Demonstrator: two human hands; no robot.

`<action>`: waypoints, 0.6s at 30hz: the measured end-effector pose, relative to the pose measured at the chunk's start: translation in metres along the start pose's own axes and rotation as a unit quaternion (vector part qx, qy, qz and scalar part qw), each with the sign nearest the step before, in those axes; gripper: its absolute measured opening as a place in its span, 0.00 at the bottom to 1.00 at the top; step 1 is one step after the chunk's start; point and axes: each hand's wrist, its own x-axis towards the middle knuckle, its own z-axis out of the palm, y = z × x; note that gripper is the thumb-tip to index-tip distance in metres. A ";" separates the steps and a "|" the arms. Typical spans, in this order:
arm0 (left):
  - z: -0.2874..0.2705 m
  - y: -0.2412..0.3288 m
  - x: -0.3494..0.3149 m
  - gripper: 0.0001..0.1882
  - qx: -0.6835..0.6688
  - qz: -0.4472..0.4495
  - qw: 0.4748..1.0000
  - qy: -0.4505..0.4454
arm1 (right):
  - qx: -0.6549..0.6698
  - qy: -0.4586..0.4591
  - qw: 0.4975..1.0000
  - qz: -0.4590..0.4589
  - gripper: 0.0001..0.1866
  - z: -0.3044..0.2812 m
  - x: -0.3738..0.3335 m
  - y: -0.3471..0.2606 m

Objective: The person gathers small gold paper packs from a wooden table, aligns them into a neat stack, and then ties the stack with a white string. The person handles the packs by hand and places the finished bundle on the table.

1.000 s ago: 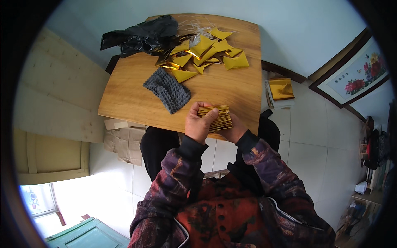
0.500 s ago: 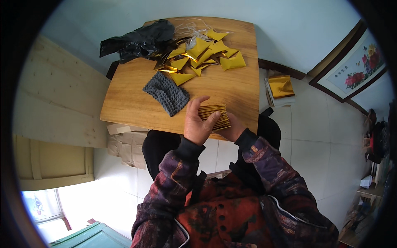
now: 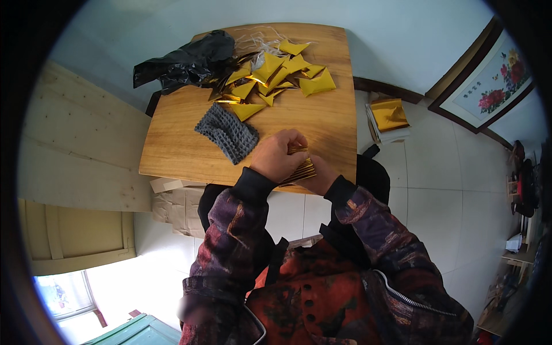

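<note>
Gold foil-like sheets, packed edge-on in a thick stack [image 3: 306,168], sit between the two hands above the near edge of the wooden table [image 3: 313,123], the left part of the stack covered by the left hand [image 3: 282,154]. Most of the fingers of the right hand [image 3: 321,176] are hidden behind the stack, and the far ends of the sheets are hard to make out. A black bag [image 3: 198,60] of crinkled, shiny plastic hangs over the table's far left edge and meets a loose heap of folded gold pieces [image 3: 270,69], pointed and creased, some overlapping so that their number is unclear. Clear plastic [image 3: 261,45] lies in thin, tangled strands behind them. Nearer the person, a grey cloth [image 3: 229,133] with a coarse waffle texture rests on the smooth wood grain, just left of the hands. The left hand's fingers are bent and close together over the stack's far end, touching it; whether they pinch a single sheet, I cannot tell. The right hand is closed around the stack's right side and underside, holding it, though its fingertips do not show.
</note>
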 end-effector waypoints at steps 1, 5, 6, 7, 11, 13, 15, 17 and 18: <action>0.001 -0.001 0.000 0.15 0.003 -0.007 1.000 -0.002 | 0.007 -0.001 1.000 -0.002 0.17 0.000 0.001 -0.001; 0.001 -0.009 -0.008 0.27 -0.062 0.006 0.997 0.047 | -0.022 0.012 1.000 0.002 0.19 0.000 0.001 -0.012; 0.001 -0.012 -0.014 0.31 -0.099 0.018 0.992 0.072 | 0.022 0.007 1.000 0.020 0.21 0.000 0.001 -0.015; 0.000 -0.017 -0.021 0.37 -0.120 0.033 0.989 0.075 | 0.061 0.003 0.997 0.051 0.23 0.000 0.002 -0.017; -0.003 -0.043 -0.052 0.61 -0.167 0.038 0.985 0.015 | -0.017 0.002 0.999 0.046 0.25 -0.001 0.004 -0.021; 0.005 -0.053 -0.064 0.63 -0.133 0.050 0.990 0.008 | 0.025 0.001 0.999 0.036 0.24 0.001 0.004 -0.019; 0.014 -0.059 -0.065 0.62 -0.212 0.040 0.976 0.045 | 0.033 -0.004 0.999 0.007 0.24 0.002 0.004 -0.015; 0.024 -0.059 -0.062 0.62 -0.316 0.019 0.947 0.057 | -0.059 0.013 0.998 -0.016 0.22 0.001 0.005 -0.010; 0.030 -0.057 -0.061 0.62 -0.378 0.003 0.924 0.051 | -0.081 0.009 0.996 -0.022 0.21 0.000 0.005 -0.007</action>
